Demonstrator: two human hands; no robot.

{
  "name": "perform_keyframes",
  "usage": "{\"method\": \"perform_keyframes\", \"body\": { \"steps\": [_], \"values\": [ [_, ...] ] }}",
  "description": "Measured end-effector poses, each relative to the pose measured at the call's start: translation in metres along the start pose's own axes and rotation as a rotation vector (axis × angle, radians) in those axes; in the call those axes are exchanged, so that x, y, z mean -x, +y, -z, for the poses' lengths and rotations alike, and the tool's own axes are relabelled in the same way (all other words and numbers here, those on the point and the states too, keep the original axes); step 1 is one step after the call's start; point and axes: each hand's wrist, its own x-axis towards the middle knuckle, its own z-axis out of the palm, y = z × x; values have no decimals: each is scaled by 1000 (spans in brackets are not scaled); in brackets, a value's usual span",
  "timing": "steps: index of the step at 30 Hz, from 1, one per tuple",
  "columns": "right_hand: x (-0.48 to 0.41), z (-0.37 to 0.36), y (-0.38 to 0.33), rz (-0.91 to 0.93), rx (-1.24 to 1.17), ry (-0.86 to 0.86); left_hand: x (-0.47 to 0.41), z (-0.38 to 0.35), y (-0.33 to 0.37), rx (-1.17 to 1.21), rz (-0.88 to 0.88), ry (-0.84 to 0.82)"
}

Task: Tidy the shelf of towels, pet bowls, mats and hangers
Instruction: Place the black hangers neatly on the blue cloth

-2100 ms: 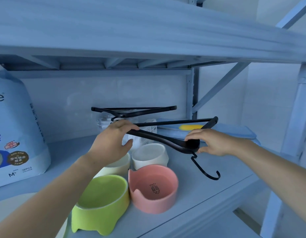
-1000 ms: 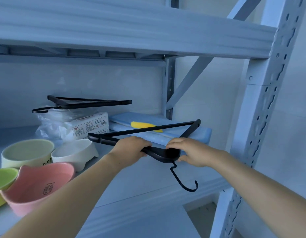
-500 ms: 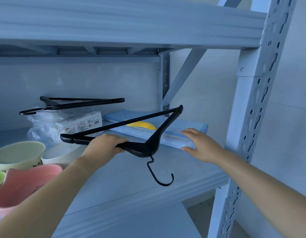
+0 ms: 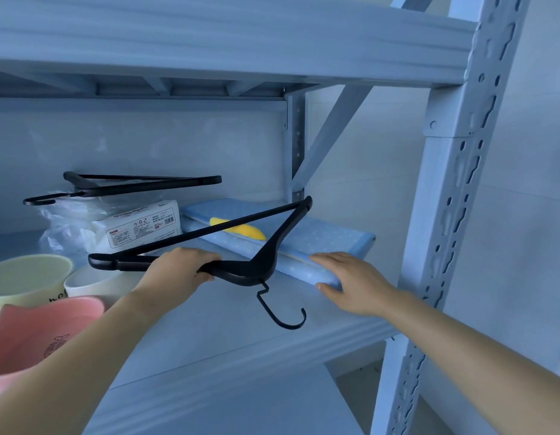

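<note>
While gripping the black hanger [image 4: 266, 255] in the curled left hand [image 4: 181, 271] above the shelf [image 4: 209, 324] — hook hanging at 6 o'clock — lays the right hand [image 4: 354, 281] flat, fingers straight, on the folded blue mat [image 4: 328, 243] at the hanger's 3 o'clock.

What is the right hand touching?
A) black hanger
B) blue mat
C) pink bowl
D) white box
B: the right hand rests on the near edge of the blue mat, while the left hand holds the black hanger.
</note>
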Motion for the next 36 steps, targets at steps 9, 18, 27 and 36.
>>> {"method": "perform_keyframes", "body": {
  "steps": [9, 18, 27, 36],
  "values": [
    [5, 5, -3, -23, -81, -78, 6, 1, -7, 2, -22, 17],
    [-7, 13, -11, -71, -127, -135, 9, 5, -14, 31, -23, 58],
    [-7, 28, -19, -42, -124, -125, 19, 7, -12, 50, -40, 88],
    [-2, 30, -25, -62, -313, -34, 24, 8, -9, 60, -87, 64]
  ]
}}
